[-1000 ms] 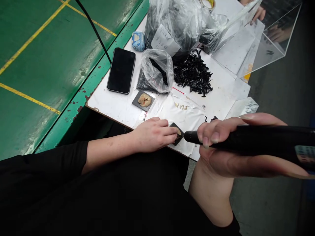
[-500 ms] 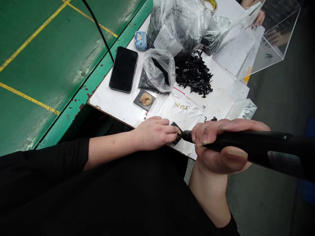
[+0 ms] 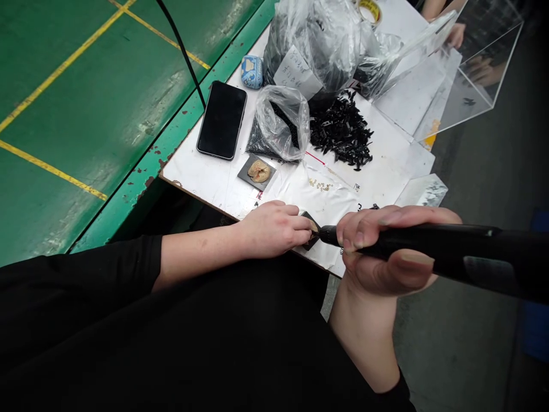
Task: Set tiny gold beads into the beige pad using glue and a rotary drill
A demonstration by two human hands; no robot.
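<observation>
My right hand is wrapped round a black electric screwdriver, held nearly level with its tip pointing left. The tip meets a small dark square block with a tan lump on it, near the front edge of the table. My left hand lies at that block with its fingers pressed together at the tip; whatever they pinch is hidden. Just beyond are several tiny gold-coloured pieces on a white sheet. A second dark square bearing a tan lump lies behind my left hand.
A heap of small black parts, an opened plastic bag of black pieces and larger bags occupy the table. A phone, a blue case, tape and a clear acrylic panel are around them. Another person's hand shows behind.
The whole view has shifted slightly, so the table items appear a little further right. My hands and the screwdriver keep nearly the same pose at the block.
</observation>
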